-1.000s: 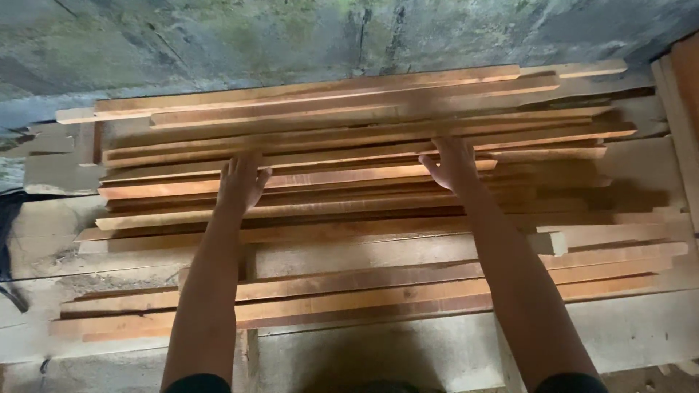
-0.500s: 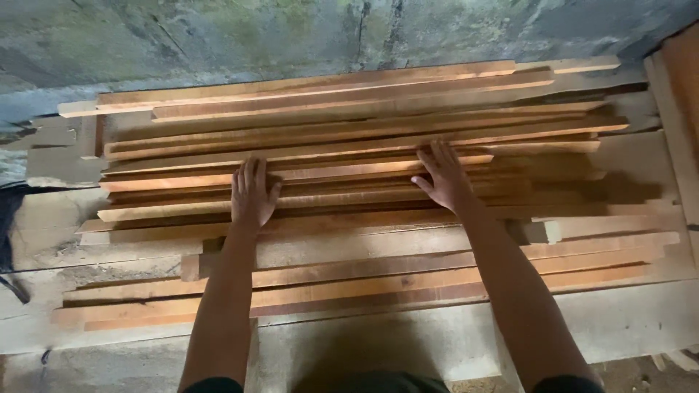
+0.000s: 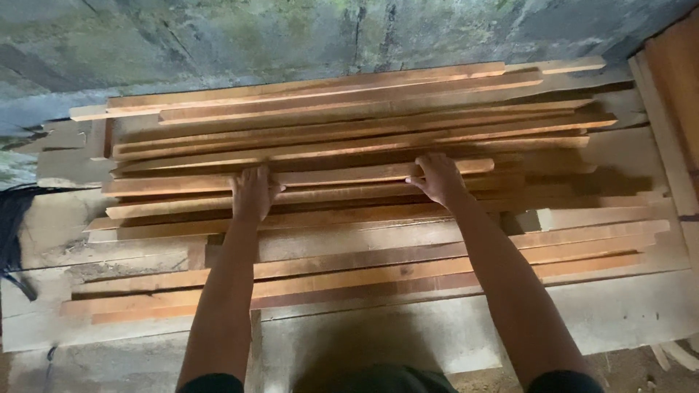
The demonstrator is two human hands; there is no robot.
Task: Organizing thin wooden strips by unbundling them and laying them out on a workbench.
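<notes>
A pile of long reddish-brown wooden slats (image 3: pixel 349 138) lies crosswise on pale boards in front of me. My left hand (image 3: pixel 253 193) curls its fingers over the far edge of one slat (image 3: pixel 342 175) in the middle of the pile. My right hand (image 3: pixel 439 178) grips the same slat further right, fingers bent over its top edge and thumb on the near side. Both forearms reach straight out from the bottom of the head view.
A stained concrete wall (image 3: pixel 291 36) rises right behind the pile. More slats (image 3: pixel 408 273) lie on the near boards. A short pale block (image 3: pixel 553 218) sits at right. Upright planks (image 3: pixel 673 94) stand at the right edge; something dark (image 3: pixel 11 233) lies at left.
Both hands lay flat with fingers spread on the pile; they have since drawn slightly nearer and curled around one middle slat.
</notes>
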